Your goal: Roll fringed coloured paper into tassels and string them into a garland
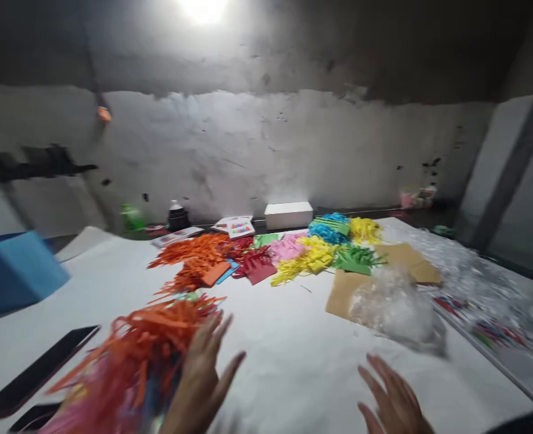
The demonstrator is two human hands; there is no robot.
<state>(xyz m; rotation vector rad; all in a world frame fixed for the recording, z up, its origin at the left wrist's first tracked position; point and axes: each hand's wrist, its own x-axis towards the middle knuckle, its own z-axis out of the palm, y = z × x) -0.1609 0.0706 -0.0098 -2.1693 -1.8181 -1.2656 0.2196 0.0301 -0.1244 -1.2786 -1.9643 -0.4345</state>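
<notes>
My left hand (203, 380) has its fingers spread, with nothing held, beside a large heap of orange paper strips (158, 328) at the lower left. Pink, yellow and dark blue strips show lower in that heap, blurred. Over the white table surface (284, 349) at the lower right is my right hand (391, 395), fingers apart and holding nothing. Beyond it lies a crumpled clear plastic bag (400, 307), partly over a brown paper piece (341, 292). Farther back, fringed paper bundles in red (255, 265), yellow (309, 259), green (357, 259) and blue (327, 232) lie in a row.
A blue box (20, 274) stands at the left, with a dark flat device (35, 371) nearer me. At the back are a white box (289, 215) and a dark bottle (177, 217). Clear plastic packaging (479, 289) covers the right side.
</notes>
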